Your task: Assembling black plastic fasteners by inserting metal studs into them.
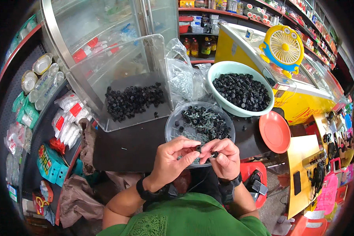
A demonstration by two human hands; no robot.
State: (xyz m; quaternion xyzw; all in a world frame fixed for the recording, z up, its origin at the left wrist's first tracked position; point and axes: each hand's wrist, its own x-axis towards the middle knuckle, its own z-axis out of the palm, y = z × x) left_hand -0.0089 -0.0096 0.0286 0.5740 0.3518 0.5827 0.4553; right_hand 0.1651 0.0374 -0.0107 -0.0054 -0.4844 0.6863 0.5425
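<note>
Above the near rim of a round transparent tub (169, 131), both my hands are raised close together. My left hand (170, 154) pinches a small black plastic piece (198, 148) between thumb and fingertips. In my right hand (228, 158) is another small black piece (214, 154), with a thin pale bit, perhaps a screw, beside it. Inside the tub lie many black caps (220, 126) mixed with small silvery screws (202, 129). Behind it stands a pale green bowl (213, 84) heaped with flat black discs (242, 92).
On the dark table (126, 151), a tilted transparent bin (167, 84) holds more black pieces. A plastic bag of screws (181, 80) stands behind the tub. At right are an orange-red plate (274, 131), a yellow fan (284, 47) on a freezer, and a red stool (255, 173).
</note>
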